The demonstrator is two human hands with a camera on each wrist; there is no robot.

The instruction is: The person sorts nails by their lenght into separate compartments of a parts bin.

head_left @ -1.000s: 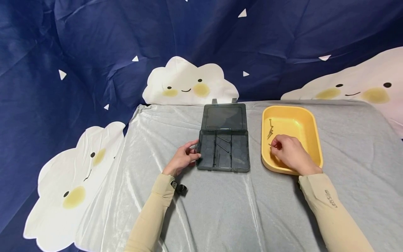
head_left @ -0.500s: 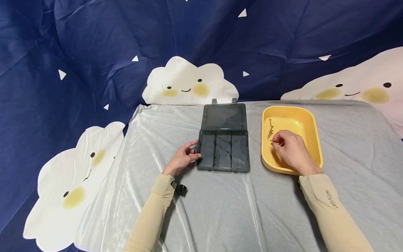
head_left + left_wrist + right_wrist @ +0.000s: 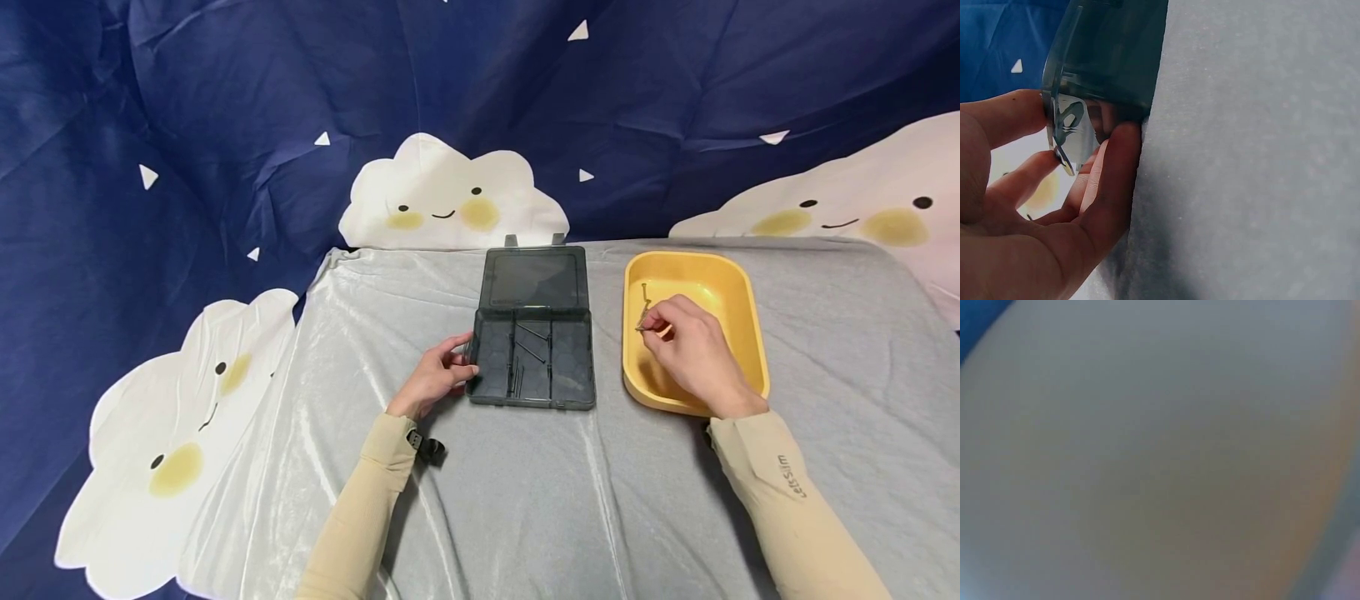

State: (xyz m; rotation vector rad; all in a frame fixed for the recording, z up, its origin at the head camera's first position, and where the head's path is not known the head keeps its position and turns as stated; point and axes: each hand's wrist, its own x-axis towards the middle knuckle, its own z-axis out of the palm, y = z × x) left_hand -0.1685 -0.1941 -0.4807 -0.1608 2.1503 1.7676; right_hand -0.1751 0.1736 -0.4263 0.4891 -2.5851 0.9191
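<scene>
A dark translucent compartment box [image 3: 572, 367] lies with its lid [image 3: 535, 277] laid back. Several long thin screws [image 3: 530, 352] are in its middle compartment. My left hand [image 3: 438, 375] grips the box's left side; the left wrist view shows fingers and thumb bent about the box wall [image 3: 1110, 56]. Inside the yellow tray [image 3: 753, 333], my right hand [image 3: 690, 346] has thumb and forefinger pinched together at a small screw [image 3: 640, 328], mostly covered by the fingertips. More screws [image 3: 644, 293] lie by the tray's left wall, partly behind the hand. The right wrist view is too blurred to read.
Grey cloth [image 3: 510, 500] covers the table under box and tray. A strip of cloth separates the two containers. Behind the table hangs a dark blue curtain [image 3: 480, 75] with white clouds.
My right hand has moved a little away from me inside the tray, toward the screws by its left wall. The left hand and the box have stayed put.
</scene>
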